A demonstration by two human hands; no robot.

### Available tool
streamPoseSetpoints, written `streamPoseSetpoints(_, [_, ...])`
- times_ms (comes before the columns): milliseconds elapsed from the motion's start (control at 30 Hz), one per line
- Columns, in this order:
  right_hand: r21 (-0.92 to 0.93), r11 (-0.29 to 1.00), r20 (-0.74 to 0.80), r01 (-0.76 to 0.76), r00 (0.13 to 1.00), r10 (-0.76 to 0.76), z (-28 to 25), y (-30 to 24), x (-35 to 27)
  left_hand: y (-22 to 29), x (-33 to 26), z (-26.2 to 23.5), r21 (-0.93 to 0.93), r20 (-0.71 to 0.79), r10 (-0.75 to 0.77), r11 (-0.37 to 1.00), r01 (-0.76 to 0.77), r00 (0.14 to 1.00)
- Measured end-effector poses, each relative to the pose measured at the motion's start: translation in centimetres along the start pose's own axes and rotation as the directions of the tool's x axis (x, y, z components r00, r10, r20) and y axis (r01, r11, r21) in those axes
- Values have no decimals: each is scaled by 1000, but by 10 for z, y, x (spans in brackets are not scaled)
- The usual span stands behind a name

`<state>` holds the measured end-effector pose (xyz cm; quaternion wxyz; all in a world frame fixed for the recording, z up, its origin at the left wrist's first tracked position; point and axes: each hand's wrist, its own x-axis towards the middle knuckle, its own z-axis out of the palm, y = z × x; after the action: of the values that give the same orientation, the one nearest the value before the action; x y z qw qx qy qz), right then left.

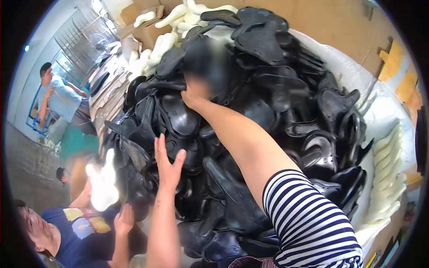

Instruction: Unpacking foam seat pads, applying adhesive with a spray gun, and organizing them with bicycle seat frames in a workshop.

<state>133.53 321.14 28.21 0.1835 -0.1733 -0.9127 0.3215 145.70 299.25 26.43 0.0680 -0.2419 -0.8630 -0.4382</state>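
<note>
A large heap of black, glossy, saddle-shaped plastic shells lies in front of me. My right hand reaches across to the far middle of the heap. It is up against a dark, rounded shell, where a blur hides most of its fingers, so I cannot see whether it grips anything. My left hand hovers over the near left part of the heap. Its fingers and thumb are spread, and nothing is in it.
Cream-white, curved foam-like pieces lie behind the heap, with more stacked at the right. White sheeting and cardboard border the heap. A person in a dark blue shirt is close at left, beside a bright white piece. Another person stands farther back.
</note>
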Motion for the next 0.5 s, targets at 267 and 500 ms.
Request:
streamPoseSetpoints(267, [312, 742, 484, 593, 573, -661, -152, 0, -26, -20, -29, 0, 60, 68, -89, 995, 85, 994])
streamPoseSetpoints(500, [227, 968, -208, 105, 977, -58, -471, 226, -114, 131, -2, 71, 124, 51, 392, 910, -395, 919])
